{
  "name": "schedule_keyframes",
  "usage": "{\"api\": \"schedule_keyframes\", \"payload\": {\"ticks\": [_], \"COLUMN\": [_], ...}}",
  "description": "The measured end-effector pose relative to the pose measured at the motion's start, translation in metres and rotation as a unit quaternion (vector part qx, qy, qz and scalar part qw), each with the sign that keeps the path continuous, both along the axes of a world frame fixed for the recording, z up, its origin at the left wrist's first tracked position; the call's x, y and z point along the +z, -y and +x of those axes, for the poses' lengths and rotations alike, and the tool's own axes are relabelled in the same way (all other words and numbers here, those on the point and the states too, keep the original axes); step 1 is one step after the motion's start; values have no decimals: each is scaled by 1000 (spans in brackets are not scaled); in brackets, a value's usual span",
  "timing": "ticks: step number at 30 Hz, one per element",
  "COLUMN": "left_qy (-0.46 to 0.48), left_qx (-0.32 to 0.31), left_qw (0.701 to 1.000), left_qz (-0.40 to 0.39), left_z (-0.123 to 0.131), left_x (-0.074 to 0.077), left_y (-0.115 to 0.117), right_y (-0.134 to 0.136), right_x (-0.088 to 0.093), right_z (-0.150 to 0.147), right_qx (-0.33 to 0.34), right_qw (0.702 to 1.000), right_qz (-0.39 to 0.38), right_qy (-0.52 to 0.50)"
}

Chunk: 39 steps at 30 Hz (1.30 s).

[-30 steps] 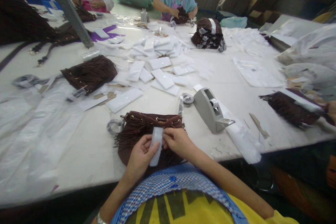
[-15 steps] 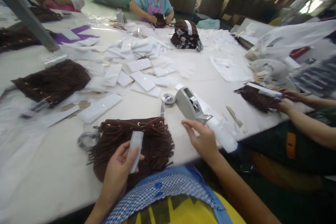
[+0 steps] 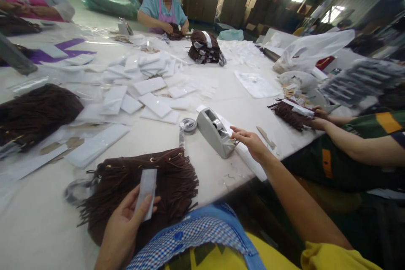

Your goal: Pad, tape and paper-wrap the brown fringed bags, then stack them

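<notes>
over the bag [image 3: 174, 181], the left hand [image 3: 125, 217] pinches a pale packet [image 3: 148, 185] between thumb and fingers. right of the bag, the right hand [image 3: 254, 145], half open, nothing visible in it, is at the tape dispenser's [image 3: 209, 130] front end.

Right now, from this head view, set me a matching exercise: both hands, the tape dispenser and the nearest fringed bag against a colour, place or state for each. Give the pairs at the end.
Things:
1. Left hand
2. Right hand
3. Tape dispenser
4. Nearest fringed bag

Colour, place or state:
A. Dark brown, with gold-coloured eyelets near its top edge
B. Open, at the lower end of a grey object
C. Holding a pale flat packet
D. Grey, standing on the white table

Pairs: 1-C, 2-B, 3-D, 4-A.
</notes>
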<state>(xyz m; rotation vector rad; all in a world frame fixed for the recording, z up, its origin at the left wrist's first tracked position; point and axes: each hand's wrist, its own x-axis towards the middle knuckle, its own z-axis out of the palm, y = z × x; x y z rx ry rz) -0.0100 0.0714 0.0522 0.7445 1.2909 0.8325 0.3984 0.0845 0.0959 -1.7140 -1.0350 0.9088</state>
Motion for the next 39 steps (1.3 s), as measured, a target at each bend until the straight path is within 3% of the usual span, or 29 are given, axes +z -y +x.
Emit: {"api": "schedule_keyframes", "payload": {"ticks": [5,9,13,18,21,24,27,30,33,39], "left_qy": [11,1,-4,-4,-1,-3,-2,10,16,26], "left_qx": [28,23,20,35,33,37,29,7,-4,-5], "left_qw": [999,999,999,999,999,999,998,998,997,997], "left_qz": [-21,-29,-29,-19,4,30,47,57,76,67], "left_z": [2,0,0,4,9,13,13,11,9,8], "left_x": [-3,-5,-5,1,5,8,8,8,9,12], "left_y": [-1,-2,-3,-3,-1,1,1,3,3,3], "right_y": [20,40,48,53,56,51,35,16,3,-4], "right_x": [20,25,4,-28,-27,-13,2,6,2,-3], "right_z": [-8,-14,-14,-19,-51,-106,-168,-214,-235,-239], "right_qx": [-50,-95,-106,-137,-84,47,178,256,290,287], "right_qw": [996,990,984,987,991,997,979,958,950,957], "right_qz": [25,-23,-61,-69,-85,-64,-43,-24,-4,-49], "right_qy": [-63,-98,-129,55,64,-10,-89,-130,-113,8]}}
